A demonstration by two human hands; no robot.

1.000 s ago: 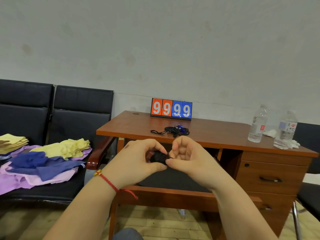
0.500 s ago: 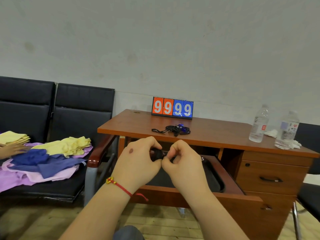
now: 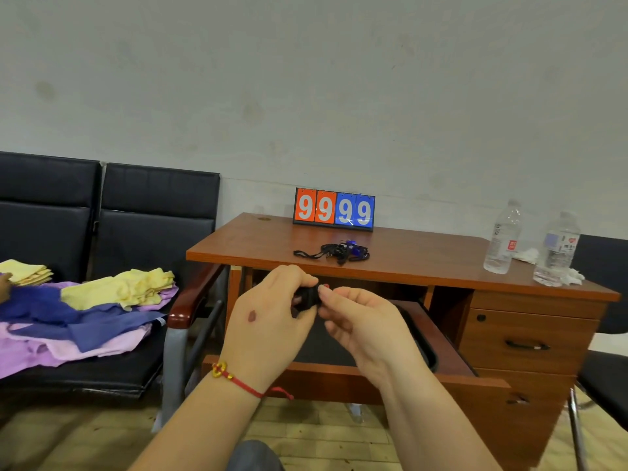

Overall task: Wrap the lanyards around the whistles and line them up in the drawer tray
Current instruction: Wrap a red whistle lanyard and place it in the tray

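Both hands meet above the open wooden drawer (image 3: 452, 338) of the brown wooden surface (image 3: 424, 263). The left hand (image 3: 268, 324) curls its fingers round a small black whistle bundled in black lanyard cord (image 3: 307, 297), and the right hand (image 3: 367, 321) pinches the same bundle from the other side with thumb and forefinger, its other fingers loosely bent. The cord looks mostly wound on, so this one seems close to finished, though whether the loose end is tucked I cannot tell. The black plastic drawer tray (image 3: 428, 348) lies in the drawer below the hands; only its right rim and a dark strip of floor show, and no whistle can be seen lined up in that part. Near the middle of the surface's front edge lies a tangled heap of black lanyards with a blue whistle (image 3: 339, 251), unwrapped. Judging from this, most of the work remains: set this bundle down, then wrap and place the rest
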